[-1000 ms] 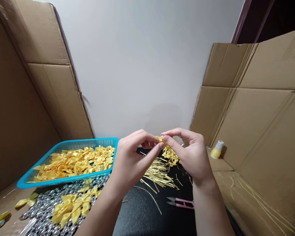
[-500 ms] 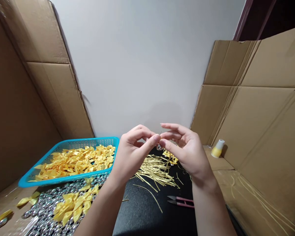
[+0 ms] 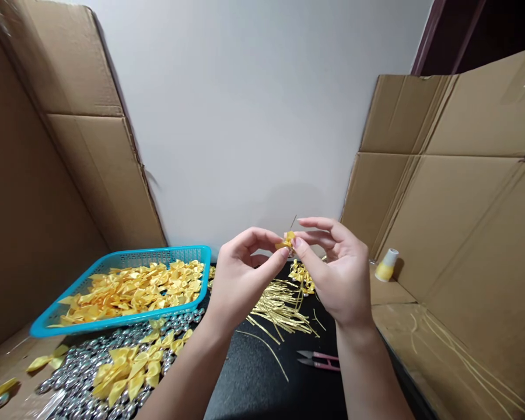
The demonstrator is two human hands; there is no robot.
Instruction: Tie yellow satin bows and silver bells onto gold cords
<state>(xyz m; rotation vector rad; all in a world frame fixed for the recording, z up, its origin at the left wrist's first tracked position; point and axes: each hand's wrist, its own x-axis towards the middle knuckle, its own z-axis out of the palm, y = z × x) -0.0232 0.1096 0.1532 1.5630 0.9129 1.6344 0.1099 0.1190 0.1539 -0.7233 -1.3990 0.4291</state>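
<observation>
A small yellow ribbon bow (image 3: 289,239) is held up between both hands above the black table top (image 3: 254,385). On its left side, my left hand (image 3: 238,277) pinches it with thumb and index finger. The thumb and fingertips of my right hand (image 3: 341,274) close on its right side, with the index finger lifted. A thin stiff strand (image 3: 293,221) sticks up from the bow, and a bit of something shiny shows just under it. Fingertips hide part of the bow. Below the hands lies a pile of gold twist ties (image 3: 282,309).
To the left, a blue basket (image 3: 208,262) holds many yellow bows. Silver beads (image 3: 81,364) and loose yellow bows (image 3: 131,367) lie before it. Pink-handled thread snips (image 3: 319,360) rest near my right forearm. A yellow-and-white cone (image 3: 387,265) stands at right, beside cardboard walls (image 3: 476,204).
The yellow bow now shows between my fingertips, where a shiny piece was visible before. My hands have shifted slightly right and turned, and the strand stands out more clearly.
</observation>
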